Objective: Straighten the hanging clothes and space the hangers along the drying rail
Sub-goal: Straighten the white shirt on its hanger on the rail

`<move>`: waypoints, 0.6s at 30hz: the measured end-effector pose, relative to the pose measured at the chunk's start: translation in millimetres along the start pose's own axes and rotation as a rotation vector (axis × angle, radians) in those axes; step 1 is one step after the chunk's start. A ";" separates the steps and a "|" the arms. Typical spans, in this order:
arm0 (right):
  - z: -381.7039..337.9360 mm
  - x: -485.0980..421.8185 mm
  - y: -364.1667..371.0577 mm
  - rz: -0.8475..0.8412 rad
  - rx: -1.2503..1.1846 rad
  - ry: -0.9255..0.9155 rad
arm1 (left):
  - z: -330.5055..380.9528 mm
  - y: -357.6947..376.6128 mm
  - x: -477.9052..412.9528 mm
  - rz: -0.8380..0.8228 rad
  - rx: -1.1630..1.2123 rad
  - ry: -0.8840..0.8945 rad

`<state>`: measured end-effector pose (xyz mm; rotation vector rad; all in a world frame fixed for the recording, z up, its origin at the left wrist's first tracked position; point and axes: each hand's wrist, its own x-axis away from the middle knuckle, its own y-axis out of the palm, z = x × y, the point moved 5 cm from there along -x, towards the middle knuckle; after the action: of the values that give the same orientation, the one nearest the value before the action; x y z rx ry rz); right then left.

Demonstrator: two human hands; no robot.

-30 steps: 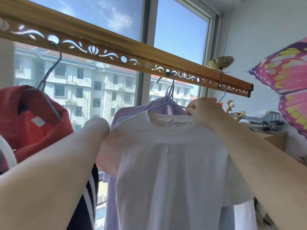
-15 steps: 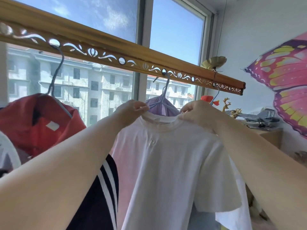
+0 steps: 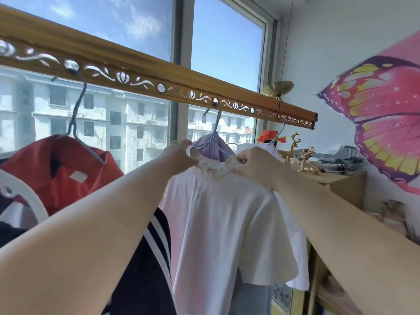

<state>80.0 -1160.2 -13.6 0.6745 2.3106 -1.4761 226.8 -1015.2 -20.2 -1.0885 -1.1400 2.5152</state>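
A white T-shirt (image 3: 218, 223) hangs in front of me below the carved wooden drying rail (image 3: 141, 76). My left hand (image 3: 179, 155) pinches the left side of its collar and my right hand (image 3: 256, 164) pinches the right side. Just behind the collar a lilac garment (image 3: 211, 146) hangs on a blue hanger (image 3: 217, 123) hooked into a rail hole. To the left a red garment (image 3: 59, 169) hangs on another blue hanger (image 3: 77, 114). A dark garment with white stripes (image 3: 150, 258) hangs low between them. Another white garment (image 3: 295, 246) hangs behind my right wrist.
A window (image 3: 181, 53) fills the wall behind the rail. At the right a wooden cabinet (image 3: 345, 185) carries gold deer figures (image 3: 306, 164) and a model jet (image 3: 338, 155). A pink butterfly kite (image 3: 386, 114) is on the right wall. A white hanger (image 3: 25, 196) shows at the far left.
My left hand rose from the T-shirt's shoulder to its collar. Both hands now pinch the collar, which is stretched wider, showing more of the lilac garment behind it.
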 end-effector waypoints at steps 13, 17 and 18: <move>6.7 -5.4 -0.8 0.050 0.038 0.015 | 10.7 31.7 12.6 -0.241 -0.325 0.384; 4.6 -10.5 -3.0 -0.009 0.095 0.048 | 3.4 40.2 15.6 -0.433 -0.438 0.330; 1.6 -11.8 -2.5 -0.029 0.121 0.047 | 2.1 42.1 17.6 -0.483 -0.457 0.315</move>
<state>88.6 -1165.1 -6.5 0.7180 2.2888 -1.6400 218.3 -1038.1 -58.8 -1.0843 -1.6777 1.6973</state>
